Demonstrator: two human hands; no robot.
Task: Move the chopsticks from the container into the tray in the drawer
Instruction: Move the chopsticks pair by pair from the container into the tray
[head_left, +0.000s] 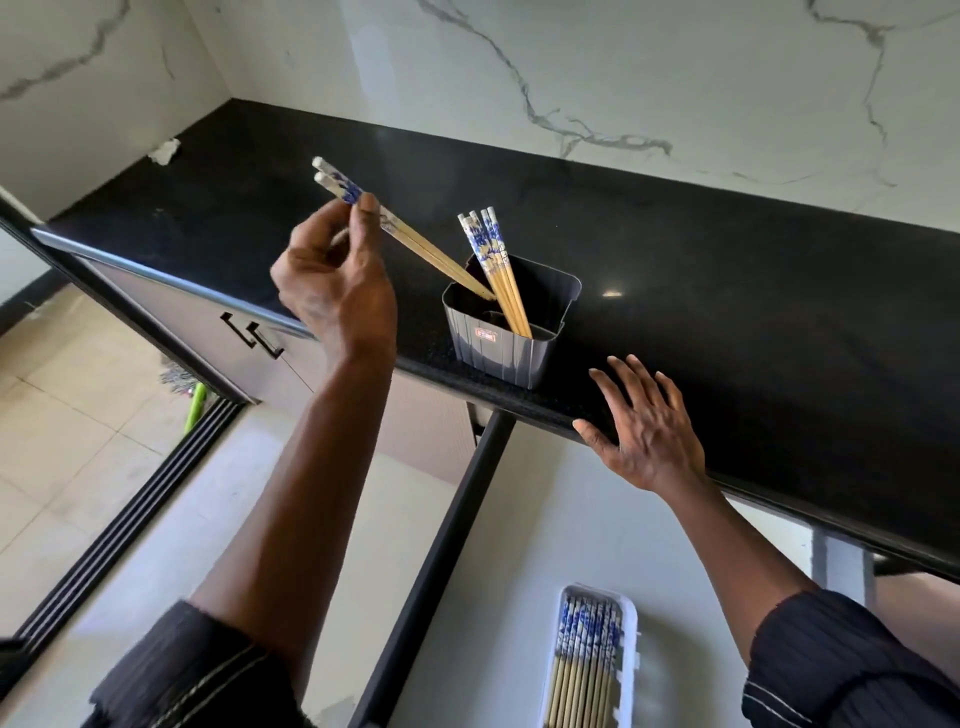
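A white tray (631, 654) holding a row of chopsticks was seen nearest, in the open drawer (524, 545). Beyond it, the right hand (647, 434) was laid flat, fingers spread, on the tabletop (727, 291) edge. A chopstick pair (415, 244) was pinched by the left hand (332, 280), tips at the grey container (511, 322), where four more stood.
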